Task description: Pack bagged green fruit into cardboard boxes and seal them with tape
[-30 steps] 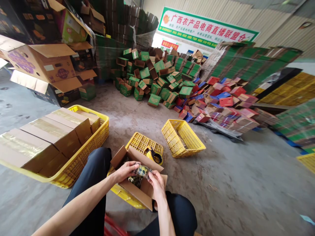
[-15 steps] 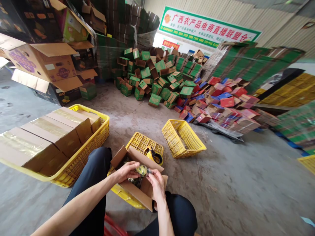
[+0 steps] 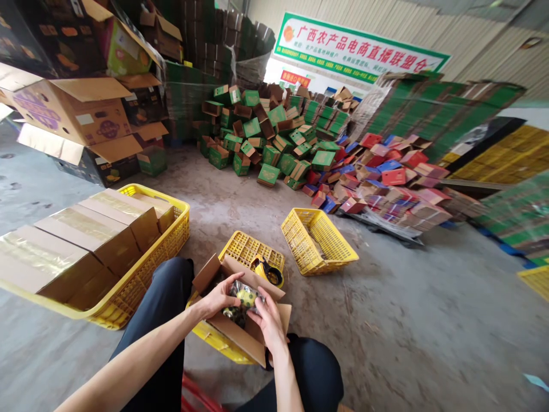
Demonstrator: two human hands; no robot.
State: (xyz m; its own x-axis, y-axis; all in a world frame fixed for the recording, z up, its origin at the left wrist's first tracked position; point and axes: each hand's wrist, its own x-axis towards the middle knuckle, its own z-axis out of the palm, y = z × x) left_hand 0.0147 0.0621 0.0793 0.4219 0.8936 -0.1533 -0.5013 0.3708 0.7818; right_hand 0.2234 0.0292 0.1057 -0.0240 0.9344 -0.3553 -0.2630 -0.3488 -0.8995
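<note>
Above an open cardboard box (image 3: 235,337), a yellow-green, dark-spotted piece in clear plastic wrap (image 3: 246,295) is held between my two hands. My left hand (image 3: 221,297) pinches its left end, thumb below and fingers above. On the other end, the fingers of my right hand (image 3: 268,317) press against the wrap. More dark, shiny wrapped pieces (image 3: 234,315) lie inside the box, partly hidden by my hands. The box has its flaps spread out and sits in a yellow plastic crate (image 3: 223,343) between my knees.
A tape dispenser (image 3: 271,273) lies on an upturned yellow crate (image 3: 244,249) just beyond the box. Another yellow crate (image 3: 319,246) stands to the right. At left, a large yellow basket (image 3: 141,294) holds several taped cartons (image 3: 98,223). Heaped green boxes (image 3: 270,154) lie ahead.
My fingers have shifted on the wrapped piece: the right hand has opened out and moved up along its side, and more of the plastic shows between the hands.
</note>
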